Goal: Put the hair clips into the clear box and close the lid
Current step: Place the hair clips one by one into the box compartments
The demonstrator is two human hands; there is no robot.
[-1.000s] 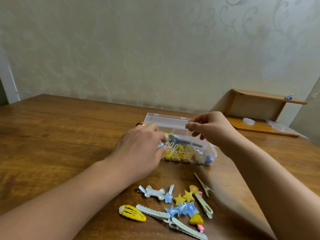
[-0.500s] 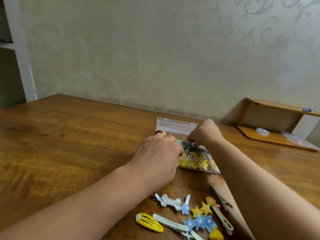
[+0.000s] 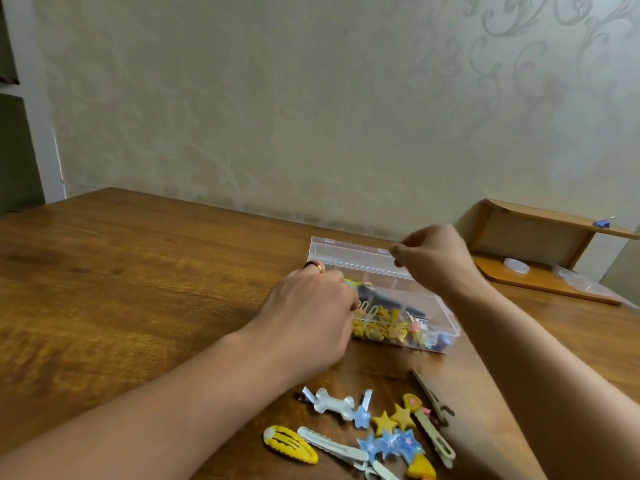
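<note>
I see loose hair clips (image 3: 377, 434) at 6 o'clock, near edge of table (image 3: 121, 271). Left hand (image 3: 308, 320) at box's 9 o'clock end, fingers curled, grip hidden. Clear box (image 3: 429, 327) mid-table, long axis 10-to-4. Right hand (image 3: 433, 258) pinches lid (image 3: 349, 252), raised at 12. I judge filling step; next, gather remaining clips.

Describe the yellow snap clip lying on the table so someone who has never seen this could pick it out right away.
Start at the clear box on the wooden table, then drop to the loose pile of hair clips nearer the person. The yellow snap clip lies at that pile's left end, a flat teardrop, unlike the long pale clips and stars beside it.
</note>
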